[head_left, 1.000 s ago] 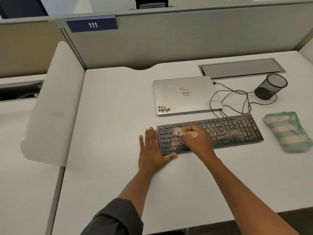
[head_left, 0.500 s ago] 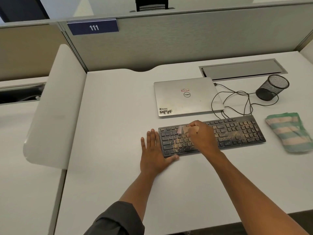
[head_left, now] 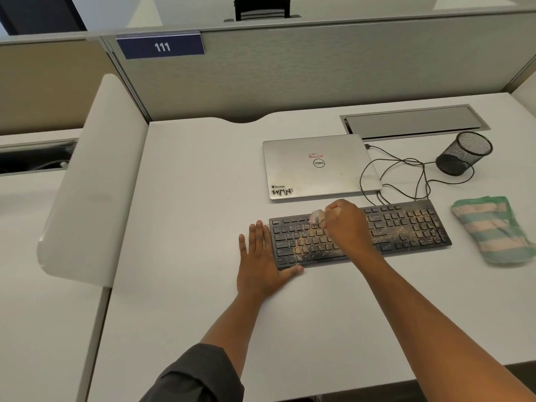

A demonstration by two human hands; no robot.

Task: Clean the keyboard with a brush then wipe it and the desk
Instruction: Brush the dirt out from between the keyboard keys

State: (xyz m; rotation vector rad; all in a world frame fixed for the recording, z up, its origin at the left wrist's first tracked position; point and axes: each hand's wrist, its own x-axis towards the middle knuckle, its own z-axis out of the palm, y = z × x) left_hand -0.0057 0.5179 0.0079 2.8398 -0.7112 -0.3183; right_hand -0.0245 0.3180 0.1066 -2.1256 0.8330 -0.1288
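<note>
The keyboard [head_left: 359, 232] lies flat on the white desk [head_left: 185, 198], just in front of the closed laptop [head_left: 319, 168], with tan grit strewn over its keys. It looks light and stiff, likely to skate if pushed. The left hand [head_left: 261, 262] lies flat with fingers straight against the keyboard's left end, bracing it. The right hand [head_left: 345, 227] is curled around a small brush [head_left: 316, 216] over the upper left keys; the bristles look soft. Right of the keyboard a folded striped cloth [head_left: 493, 230] waits, soft and easily pinched. Behind the keyboard, loose cables [head_left: 406, 175] and a mesh cup [head_left: 464, 153] crowd things; left and in front of the keyboard the desk gives free sweeping room.
</note>
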